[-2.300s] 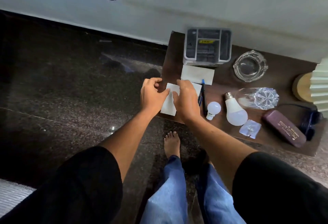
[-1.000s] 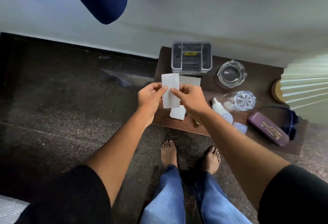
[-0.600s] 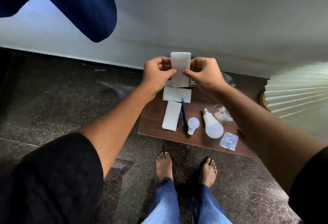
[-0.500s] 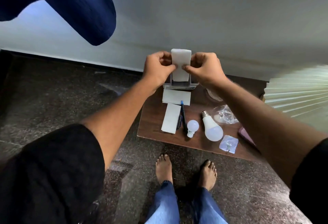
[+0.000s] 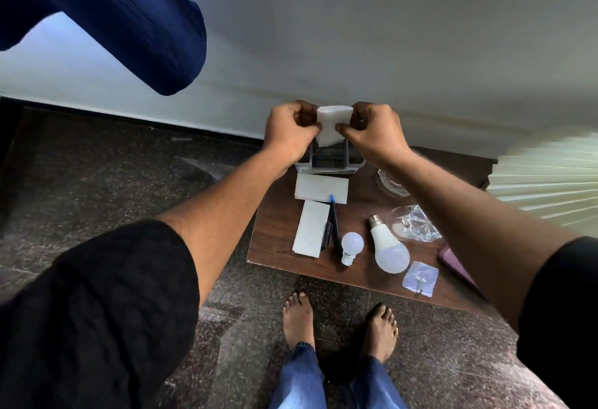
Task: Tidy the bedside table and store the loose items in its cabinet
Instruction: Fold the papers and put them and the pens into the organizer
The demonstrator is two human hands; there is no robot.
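Over a dark wooden bench [image 5: 278, 253] set against a pale wall, the left hand [image 5: 288, 132] and right hand [image 5: 375, 133] each pinch a side edge of a small folded white paper slip [image 5: 333, 123], holding it upright just above a grey plastic organiser box [image 5: 326, 162]. Light and limp, it would likely crease under pressure; the edges seem the safest hold. Two more white paper slips [image 5: 310, 229], a blue-tipped dark pen [image 5: 334, 224], a small white bulb [image 5: 352, 243], a larger white bulb [image 5: 390, 251] and a clear glass ashtray [image 5: 393, 183] lie nearby; nothing appears to bar the box.
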